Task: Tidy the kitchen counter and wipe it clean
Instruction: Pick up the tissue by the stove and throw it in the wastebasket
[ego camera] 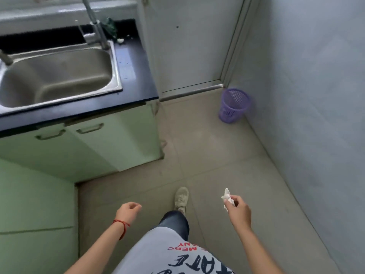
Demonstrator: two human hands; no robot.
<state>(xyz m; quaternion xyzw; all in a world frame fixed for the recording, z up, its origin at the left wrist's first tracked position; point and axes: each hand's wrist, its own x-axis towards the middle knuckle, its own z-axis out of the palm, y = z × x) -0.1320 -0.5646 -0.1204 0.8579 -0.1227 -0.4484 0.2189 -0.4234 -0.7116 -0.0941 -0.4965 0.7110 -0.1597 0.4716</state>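
Your right hand [239, 211] has the crumpled tissue [227, 197] pinched at its fingertips, wad poking up past them; left hand [128, 211] loosely curled, holding nothing.

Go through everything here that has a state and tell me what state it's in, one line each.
Right hand: pinching a crumpled white tissue.
Left hand: loosely curled, holding nothing.
Sink: empty, no water running.
Cabinet doors: closed.
Purple waste basket: upright on the floor in the corner.
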